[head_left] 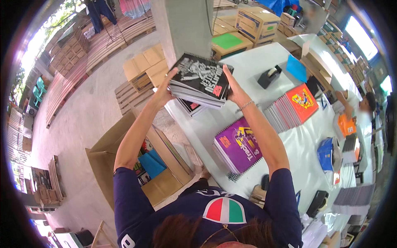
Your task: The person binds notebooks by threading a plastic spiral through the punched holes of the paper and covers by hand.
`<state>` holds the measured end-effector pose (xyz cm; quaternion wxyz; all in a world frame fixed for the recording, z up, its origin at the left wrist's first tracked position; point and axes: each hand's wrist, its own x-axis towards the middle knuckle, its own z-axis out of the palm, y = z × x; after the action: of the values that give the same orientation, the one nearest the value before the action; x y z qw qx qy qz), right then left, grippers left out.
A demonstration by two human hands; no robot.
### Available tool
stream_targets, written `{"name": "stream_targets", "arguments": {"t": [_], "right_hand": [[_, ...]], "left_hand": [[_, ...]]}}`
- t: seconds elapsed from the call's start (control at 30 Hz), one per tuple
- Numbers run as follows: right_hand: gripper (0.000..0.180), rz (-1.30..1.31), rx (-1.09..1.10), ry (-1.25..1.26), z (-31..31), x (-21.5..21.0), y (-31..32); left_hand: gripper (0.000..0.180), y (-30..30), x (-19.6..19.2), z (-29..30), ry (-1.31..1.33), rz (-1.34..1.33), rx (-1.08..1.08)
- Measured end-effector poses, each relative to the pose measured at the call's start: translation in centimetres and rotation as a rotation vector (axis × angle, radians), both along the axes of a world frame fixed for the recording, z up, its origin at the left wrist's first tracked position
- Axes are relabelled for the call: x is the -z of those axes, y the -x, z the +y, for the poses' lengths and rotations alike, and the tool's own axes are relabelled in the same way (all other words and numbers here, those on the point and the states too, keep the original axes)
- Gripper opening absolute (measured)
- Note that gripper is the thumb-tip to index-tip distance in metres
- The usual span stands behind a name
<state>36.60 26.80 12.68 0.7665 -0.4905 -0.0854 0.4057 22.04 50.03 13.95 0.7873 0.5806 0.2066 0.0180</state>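
Observation:
Between my two hands I hold a stack of black spiral-bound notebooks (200,76) with white and red cover art, over the far left corner of the white table. My left hand (164,90) grips the stack's left side and my right hand (235,87) its right side. Just below, another black notebook (191,106) shows partly, mostly hidden by the stack. Nearer to me on the table lies a pile of purple notebooks (237,144), partly covered by my right forearm. Past that forearm sits a long fanned row of notebooks (279,112) with an orange-red cover (303,104) on its end.
An open cardboard box (105,155) with notebooks and blue sheets stands at my left. A tape dispenser (269,77) and a blue sheet (296,68) lie on the table (244,70). A concrete pillar (186,29) rises beyond the stack. At right, another person (351,103) handles an orange item.

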Motion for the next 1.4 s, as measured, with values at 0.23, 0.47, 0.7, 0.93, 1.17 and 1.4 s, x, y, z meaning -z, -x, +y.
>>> {"name": "stream_targets", "arguments": {"t": [0.23, 0.47, 0.7, 0.93, 1.17, 1.4], "right_hand": [[0.064, -0.283, 0.178, -0.221, -10.6, -8.0, 3.0], [0.062, -0.344, 0.551, -0.149, -32.6, -9.7, 9.5], [0.063, -0.118, 0.785, -0.074, -50.7, -1.4, 16.6], [0.066, -0.051, 0.89, -0.025, -57.9, 7.4, 19.2], [0.07, 0.062, 0.8, 0.156, -61.3, 17.5, 18.5], [0.087, -0.371, 1.067, 1.03, -62.1, 14.1, 15.1]], "left_hand": [[0.056, 1.9, -10.1, -10.7, -0.07, -0.269, -0.025], [0.051, 2.3, -11.2, -29.4, 0.047, -0.271, 0.267], [0.077, 3.1, -2.7, -46.7, -0.045, 0.007, 0.568], [0.075, 1.0, 7.1, -54.7, 0.187, -0.043, 0.777], [0.07, -0.9, 16.0, -55.7, 0.075, -0.034, 0.859], [0.094, 3.0, 3.7, -50.4, -0.455, -0.209, 0.768]]}}
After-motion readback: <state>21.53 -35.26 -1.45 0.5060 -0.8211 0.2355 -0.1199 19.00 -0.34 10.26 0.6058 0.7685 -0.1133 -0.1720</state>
